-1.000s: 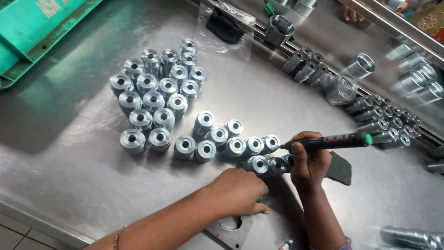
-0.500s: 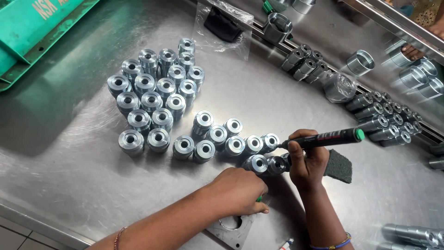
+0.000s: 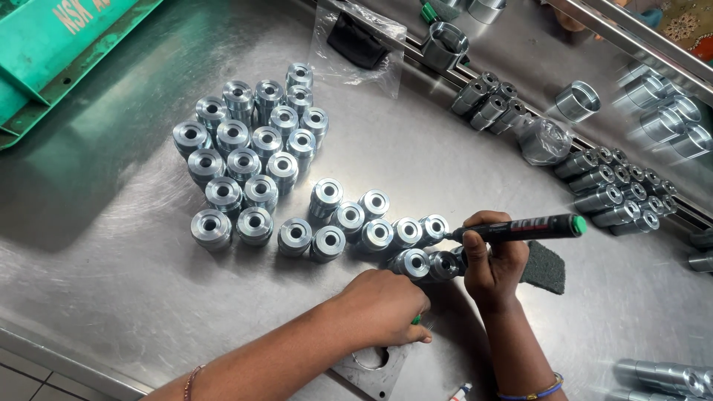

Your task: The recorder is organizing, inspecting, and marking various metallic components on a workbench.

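Observation:
My right hand grips a black marker with a green end cap, its tip pointing left at a shiny steel bushing. My left hand rests closed, palm down, on the steel table just below two bushings; a small green bit shows at its fingers, and what it is I cannot tell. A row of similar bushings runs to the left. A larger cluster of bushings stands further left.
A dark abrasive pad lies right of my right hand. A flat metal plate with a hole sits under my left wrist. Darker cylinders line the back rail. A green crate is at the top left, and a plastic bag at the top.
Both hands stay in nearly the same spot; the marker has barely moved. The view has shifted slightly.

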